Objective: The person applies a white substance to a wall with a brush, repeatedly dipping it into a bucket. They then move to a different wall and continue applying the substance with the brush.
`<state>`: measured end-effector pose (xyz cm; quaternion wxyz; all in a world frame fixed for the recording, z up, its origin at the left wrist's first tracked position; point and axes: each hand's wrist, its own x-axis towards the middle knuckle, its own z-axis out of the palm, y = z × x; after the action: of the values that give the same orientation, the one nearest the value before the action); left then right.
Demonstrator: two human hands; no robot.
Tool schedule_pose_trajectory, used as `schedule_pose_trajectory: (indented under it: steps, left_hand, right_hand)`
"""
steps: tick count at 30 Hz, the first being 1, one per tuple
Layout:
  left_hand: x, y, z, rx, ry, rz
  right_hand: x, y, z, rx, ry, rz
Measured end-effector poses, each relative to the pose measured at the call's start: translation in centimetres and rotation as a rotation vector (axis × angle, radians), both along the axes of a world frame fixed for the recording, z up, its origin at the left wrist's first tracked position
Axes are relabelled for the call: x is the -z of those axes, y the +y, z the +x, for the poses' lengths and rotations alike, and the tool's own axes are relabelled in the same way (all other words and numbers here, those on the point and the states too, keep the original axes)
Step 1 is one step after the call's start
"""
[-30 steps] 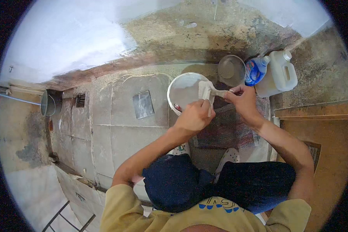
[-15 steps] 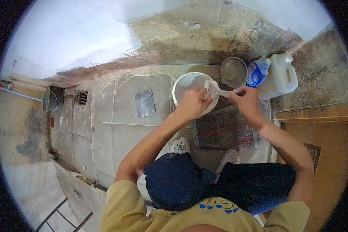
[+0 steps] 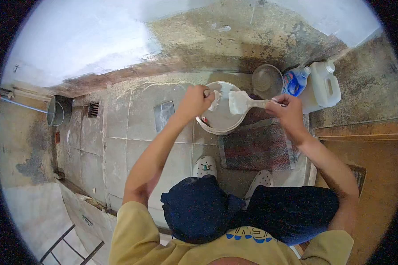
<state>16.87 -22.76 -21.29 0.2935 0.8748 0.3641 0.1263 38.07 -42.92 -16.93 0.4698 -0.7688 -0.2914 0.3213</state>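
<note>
In the head view, my right hand pinches the handle of a broad, white-coated paintbrush. Its head points left over the white bucket. My left hand is closed on a small white-smeared piece with a ragged edge, held above the bucket's left side; its kind I cannot make out. A gap separates this piece from the brush head. Pale greyish material shows inside the bucket, with a small red spot near its left inner wall.
Behind my right hand stand a round basin, a blue-labelled bottle and a white jug. A woven mat lies before the bucket. Left on the floor are a grey square plate, a drain grate and a dark bucket.
My left hand has moved left and up, away from the brush head it was touching, with the white piece now visible in it. My right hand has shifted slightly right and down with the brush.
</note>
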Motion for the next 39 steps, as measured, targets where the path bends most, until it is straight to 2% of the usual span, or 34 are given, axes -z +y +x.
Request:
schedule_pose_trajectory:
  steps: [2,3,5,9,11,12,14,15,17,18,20,21,23,26,29,35,39]
  left_hand:
    - [-0.2,1.0,-0.5,0.116,-0.013,0.009]
    - [-0.3,1.2,-0.6,0.120,-0.012,0.005]
    - [-0.9,1.4,-0.9,0.266,0.017,0.050]
    - [-2.7,0.6,-3.4,0.242,0.039,-0.009]
    - [-3.3,-0.2,-4.8,0.078,-0.130,-0.272]
    - [-3.3,-0.1,-4.8,0.079,-0.128,-0.272]
    - [-3.0,-0.1,-5.0,0.265,-0.119,-0.161]
    - [-2.5,0.2,-4.5,0.262,-0.113,-0.163]
    - [-1.0,1.7,-1.9,0.629,0.037,0.054]
    - [-0.1,2.1,-0.7,0.626,0.036,0.053]
    - [0.9,2.3,1.4,0.823,0.192,0.134]
    - [1.0,2.0,1.8,0.827,0.189,0.137]
    - [1.4,1.4,2.2,0.805,0.341,0.174]
    - [1.9,1.3,1.7,0.809,0.274,0.180]
    - [1.7,1.4,1.3,0.778,0.210,0.146]
    - [3.0,-1.1,2.1,0.672,0.263,0.216]
    - [2.9,-2.2,2.1,0.586,0.346,0.148]
  right_hand:
    - [-0.1,-0.4,0.7,-0.011,-0.079,0.119]
    - [-0.2,-0.6,0.9,-0.007,-0.078,0.115]
    - [-0.6,-0.8,1.2,-0.056,-0.162,0.131]
    - [-1.5,-1.1,1.0,-0.075,-0.210,0.151]
    - [-1.8,-1.1,0.9,-0.088,-0.224,0.164]
    - [-1.6,-1.0,1.1,-0.086,-0.222,0.164]
    - [-0.9,-0.7,1.8,-0.110,-0.281,0.132]
    - [-1.0,-0.5,1.9,-0.111,-0.275,0.130]
    - [-2.0,-0.2,2.2,-0.179,-0.305,0.115]
    - [-2.2,-0.2,2.4,-0.182,-0.306,0.114]
    - [-2.8,-0.2,2.8,-0.178,-0.371,0.134]
    - [-3.4,-0.4,3.0,-0.174,-0.375,0.133]
    - [-4.6,-1.0,2.9,-0.152,-0.314,0.090]
    - [-4.5,-1.7,3.4,-0.091,-0.223,0.135]
    - [-5.7,-2.3,3.3,-0.043,-0.298,0.060]
    - [-5.1,-1.4,4.3,-0.070,-0.315,0.079]
    - [-5.6,-0.9,3.6,-0.086,-0.279,0.123]
